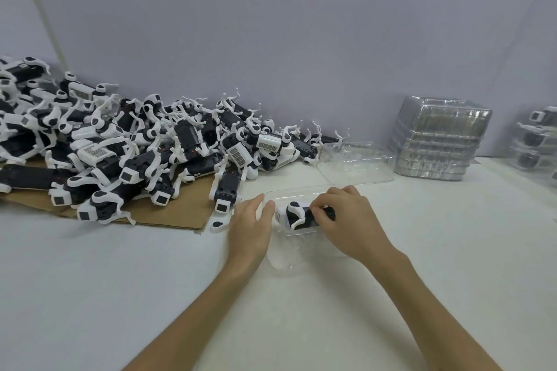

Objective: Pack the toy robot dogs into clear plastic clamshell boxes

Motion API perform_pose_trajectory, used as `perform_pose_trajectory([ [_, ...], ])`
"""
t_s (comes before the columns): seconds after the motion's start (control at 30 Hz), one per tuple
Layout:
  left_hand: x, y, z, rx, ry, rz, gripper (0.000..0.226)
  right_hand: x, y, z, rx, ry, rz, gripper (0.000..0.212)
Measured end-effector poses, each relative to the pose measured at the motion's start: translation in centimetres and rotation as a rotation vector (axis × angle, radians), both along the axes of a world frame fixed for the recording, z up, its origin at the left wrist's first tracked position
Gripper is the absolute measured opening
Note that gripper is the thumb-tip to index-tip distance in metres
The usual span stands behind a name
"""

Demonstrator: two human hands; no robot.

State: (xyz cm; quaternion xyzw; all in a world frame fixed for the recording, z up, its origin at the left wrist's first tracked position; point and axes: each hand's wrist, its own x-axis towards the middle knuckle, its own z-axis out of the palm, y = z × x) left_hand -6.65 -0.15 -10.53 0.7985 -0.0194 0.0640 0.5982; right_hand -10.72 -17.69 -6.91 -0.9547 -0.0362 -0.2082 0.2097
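A black-and-white toy robot dog point(297, 215) lies inside an open clear clamshell box point(284, 253) on the white table, in front of me. My right hand point(346, 220) curls over the dog's rear part and grips it. My left hand point(251, 224) rests with straight fingers against the left edge of the box. The box's lid half point(289, 191) spreads out behind the dog. A large heap of the same toy dogs point(135, 144) is piled at the left on a sheet of cardboard point(180, 211).
Another open clear clamshell point(355, 164) lies behind the hands. A stack of empty clamshells point(437, 138) stands at the right against the wall. Packed boxes point(539, 135) are stacked at the far right edge. A loose white leg part point(218, 226) lies by the cardboard.
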Motion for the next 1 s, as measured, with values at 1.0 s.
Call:
perform_pose_trajectory([
  [1.0,0.3,1.1,0.9,-0.779,0.338,0.005,0.028,4.3,3.4,-1.4,0.984,0.331,-0.121,0.059],
])
